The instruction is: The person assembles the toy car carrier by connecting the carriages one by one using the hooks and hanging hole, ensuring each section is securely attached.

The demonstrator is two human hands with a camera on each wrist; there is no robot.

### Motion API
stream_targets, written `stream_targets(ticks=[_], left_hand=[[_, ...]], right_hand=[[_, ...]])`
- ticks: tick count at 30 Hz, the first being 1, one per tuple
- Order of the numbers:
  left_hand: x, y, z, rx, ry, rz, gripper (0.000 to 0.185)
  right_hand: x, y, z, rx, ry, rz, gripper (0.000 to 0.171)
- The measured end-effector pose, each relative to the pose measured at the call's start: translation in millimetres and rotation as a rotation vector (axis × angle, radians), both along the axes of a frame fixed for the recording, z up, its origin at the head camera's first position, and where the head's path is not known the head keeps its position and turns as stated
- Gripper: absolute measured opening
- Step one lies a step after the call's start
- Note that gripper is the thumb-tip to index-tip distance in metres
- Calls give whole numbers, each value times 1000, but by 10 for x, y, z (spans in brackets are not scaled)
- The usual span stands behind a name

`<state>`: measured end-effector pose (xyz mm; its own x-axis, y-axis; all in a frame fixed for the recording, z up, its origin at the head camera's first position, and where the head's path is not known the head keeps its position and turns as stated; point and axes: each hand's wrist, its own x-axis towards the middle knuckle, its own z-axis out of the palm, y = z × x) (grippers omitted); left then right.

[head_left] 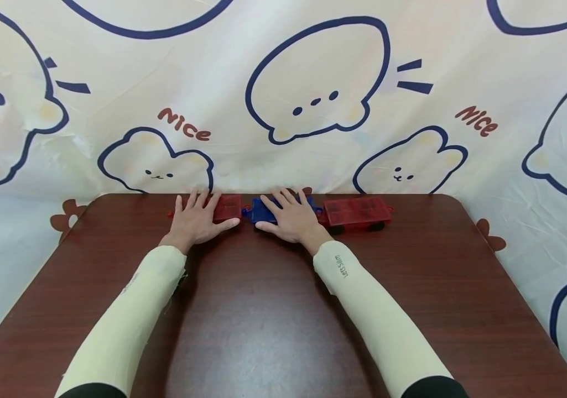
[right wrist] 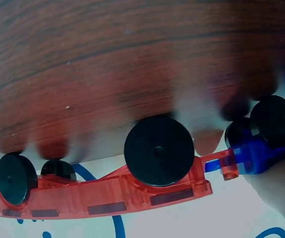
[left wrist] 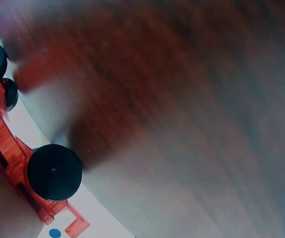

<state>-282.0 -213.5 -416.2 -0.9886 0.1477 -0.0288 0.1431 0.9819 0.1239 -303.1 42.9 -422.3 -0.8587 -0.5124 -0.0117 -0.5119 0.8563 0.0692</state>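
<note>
**So, three little toy wagons hooked in a row at the back of the table**

Counting them up: three wheeled plastic wagons in one chain, two red and one blue. The left red wagon sits under the person's left hand, the blue wagon is in the middle under the right hand, and the right red wagon sticks out free on the far side, touched by nobody.

Both hands lie flat with fingers spread and straight, palms down, pressing on top of the wagons rather than wrapping round them. So nothing is actually gripped, just held down. The left hand covers most of its wagon, only the inner end shows.

From the right wrist view you can see the right red wagon from below, with black wheels and its hook joined to the blue wagon. The left wrist view is blurry but shows the left red wagon and its black wheels.

Everything sits on a dark brown wooden table, right up against a cartoon-animal cloth hanging behind. Both arms wear cream sleeves.
</note>
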Motion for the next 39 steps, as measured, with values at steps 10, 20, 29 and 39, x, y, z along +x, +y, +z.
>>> stream_targets(ticks=[10, 20, 29, 39], left_hand=[[2, -2, -24, 6, 41, -2, 107], [-3, -20, -20, 6, 28, -7, 106], [7, -58, 4, 72, 30, 5, 103], [34, -106, 4, 104, 40, -2, 100]], right_hand=[[12, 19, 8, 20, 41, 14, 84], [29, 15, 8, 24, 11, -5, 84], [2, 5, 1, 31, 13, -7, 84], [-3, -4, -29, 33, 13, -16, 84]])
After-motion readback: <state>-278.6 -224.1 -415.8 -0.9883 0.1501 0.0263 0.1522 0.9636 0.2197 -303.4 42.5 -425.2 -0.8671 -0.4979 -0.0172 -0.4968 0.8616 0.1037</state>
